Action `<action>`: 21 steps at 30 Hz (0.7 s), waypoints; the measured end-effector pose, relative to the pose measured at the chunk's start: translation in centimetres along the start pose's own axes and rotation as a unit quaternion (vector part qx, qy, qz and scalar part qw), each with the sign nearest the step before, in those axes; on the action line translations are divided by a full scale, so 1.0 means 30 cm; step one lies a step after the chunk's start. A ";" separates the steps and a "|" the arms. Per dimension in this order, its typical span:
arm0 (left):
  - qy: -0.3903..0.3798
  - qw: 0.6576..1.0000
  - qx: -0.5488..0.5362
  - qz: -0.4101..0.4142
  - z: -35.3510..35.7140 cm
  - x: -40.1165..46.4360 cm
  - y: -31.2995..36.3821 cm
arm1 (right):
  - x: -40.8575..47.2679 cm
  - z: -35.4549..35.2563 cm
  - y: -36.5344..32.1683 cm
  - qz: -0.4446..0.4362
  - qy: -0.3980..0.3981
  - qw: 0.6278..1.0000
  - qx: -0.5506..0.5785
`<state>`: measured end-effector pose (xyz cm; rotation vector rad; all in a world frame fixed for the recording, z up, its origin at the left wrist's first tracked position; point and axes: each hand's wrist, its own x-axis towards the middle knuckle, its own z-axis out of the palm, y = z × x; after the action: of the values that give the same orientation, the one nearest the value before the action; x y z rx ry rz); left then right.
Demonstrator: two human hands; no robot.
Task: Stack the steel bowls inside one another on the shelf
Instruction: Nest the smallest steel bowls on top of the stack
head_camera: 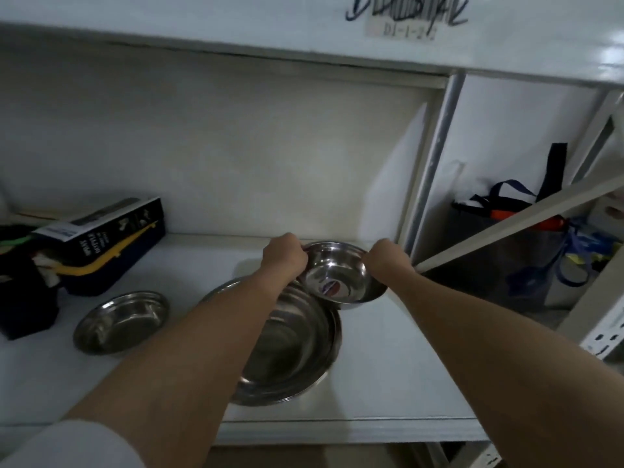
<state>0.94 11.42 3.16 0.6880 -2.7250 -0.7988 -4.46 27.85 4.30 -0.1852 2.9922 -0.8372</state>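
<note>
A medium steel bowl [339,273] with a round sticker inside is tilted toward me, lifted over the far edge of a large steel bowl [293,346] that sits on the white shelf [388,376]. My left hand [285,256] grips the medium bowl's left rim and my right hand [388,260] grips its right rim. A small shallow steel bowl [121,320] rests alone on the shelf to the left. My left forearm covers part of the large bowl.
A dark box with yellow trim [101,244] and other dark items stand at the left back of the shelf. A metal upright [435,163] and a diagonal brace [526,217] bound the right side, with bags behind. The upper shelf hangs overhead.
</note>
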 end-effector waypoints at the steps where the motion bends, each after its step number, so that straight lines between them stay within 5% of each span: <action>1: 0.007 1.000 -0.004 -0.009 -0.042 -0.010 -0.038 | -0.020 0.010 -0.044 -0.014 -0.007 1.000 -0.007; 11: -0.010 0.996 0.056 -0.074 -0.232 -0.127 -0.433 | -0.187 0.259 -0.305 -0.117 -0.097 0.985 -0.078; 21: -0.009 0.993 0.107 -0.047 -0.157 -0.117 -0.471 | -0.168 0.328 -0.263 -0.135 -0.115 0.973 -0.148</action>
<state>10.82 0.52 -1.06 0.8620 -2.8397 -0.5383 1.96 16.70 -0.03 -0.6591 2.8886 -0.3436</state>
